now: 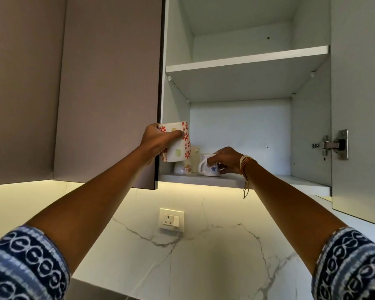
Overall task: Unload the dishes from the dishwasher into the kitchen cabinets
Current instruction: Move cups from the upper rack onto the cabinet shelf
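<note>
left hand (155, 140) grips red-flowered mug (178, 144); right hand (225, 160) holds blue-flowered cup (207, 168)

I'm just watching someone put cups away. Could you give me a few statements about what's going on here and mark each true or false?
1. The left hand holds a red-flowered mug. True.
2. The right hand grips a plate. False: it holds a white cup with blue flowers on the bottom shelf.
3. The upper shelf is stacked with dishes. False: none are visible on it.
4. A wall socket sits below the cabinet. True.
</note>
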`<action>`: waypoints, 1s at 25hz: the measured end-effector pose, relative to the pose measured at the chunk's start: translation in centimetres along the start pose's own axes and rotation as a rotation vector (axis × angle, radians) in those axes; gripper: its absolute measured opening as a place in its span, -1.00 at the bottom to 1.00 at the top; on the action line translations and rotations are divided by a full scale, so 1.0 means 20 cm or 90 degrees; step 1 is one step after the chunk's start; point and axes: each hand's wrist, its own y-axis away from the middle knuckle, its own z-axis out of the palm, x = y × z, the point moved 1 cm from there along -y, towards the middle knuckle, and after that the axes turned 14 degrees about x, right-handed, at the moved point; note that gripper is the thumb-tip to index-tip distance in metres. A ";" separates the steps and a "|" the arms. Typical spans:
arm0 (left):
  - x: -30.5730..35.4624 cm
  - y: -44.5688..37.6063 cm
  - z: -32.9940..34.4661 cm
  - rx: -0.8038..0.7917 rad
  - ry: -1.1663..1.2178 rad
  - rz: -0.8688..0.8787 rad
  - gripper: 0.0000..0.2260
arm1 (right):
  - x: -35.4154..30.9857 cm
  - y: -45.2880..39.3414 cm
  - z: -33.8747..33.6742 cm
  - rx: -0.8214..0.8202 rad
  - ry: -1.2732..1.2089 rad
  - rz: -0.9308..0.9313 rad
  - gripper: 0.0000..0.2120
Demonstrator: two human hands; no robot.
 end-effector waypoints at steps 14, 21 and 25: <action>0.02 -0.16 0.35 -0.041 -0.017 0.006 -0.59 | -0.21 -0.11 -0.02 -0.064 -0.199 -0.129 -0.53; 0.04 -0.19 0.52 -0.171 0.103 -0.081 -0.69 | -0.20 -0.15 -0.09 0.206 -0.102 -0.215 -0.53; -0.18 -0.14 0.46 -0.153 -0.158 0.045 -0.43 | -0.10 -0.26 -0.15 0.284 -0.051 -0.102 -0.46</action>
